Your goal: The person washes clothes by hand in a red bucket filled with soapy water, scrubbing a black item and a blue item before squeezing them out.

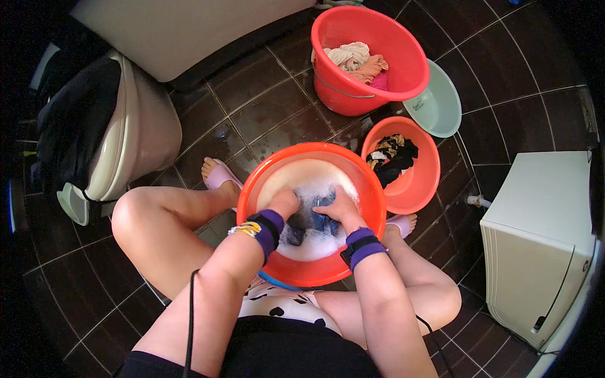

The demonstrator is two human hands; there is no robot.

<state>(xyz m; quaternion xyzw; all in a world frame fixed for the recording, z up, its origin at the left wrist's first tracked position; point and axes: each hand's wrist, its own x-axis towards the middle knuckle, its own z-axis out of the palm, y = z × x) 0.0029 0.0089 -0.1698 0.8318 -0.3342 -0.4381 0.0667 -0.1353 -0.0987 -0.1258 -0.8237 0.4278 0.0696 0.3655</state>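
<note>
A large orange-red plastic basin (312, 276) stands between my knees, holding water with thick white suds (312, 253). In the foam lies a wet dark blue cloth (325, 222), and a darker bunched part (296, 235) shows to its left; whether both belong to one piece I cannot tell. My left hand (285, 202) is bent down into the suds at the dark fabric, its fingertips hidden. On the right side, my right hand (341, 208) grips the blue cloth, thumb towards the middle and fingers partly under foam. Purple bands wrap both wrists.
A red bucket (345, 101) with light and pink clothes stands beyond. Beside my basin, a smaller orange basin (418, 198) holds dark clothes. A pale green basin (439, 108) leans behind. A white cabinet (534, 241) stands right; a toilet (146, 118) draped with black cloth stands left.
</note>
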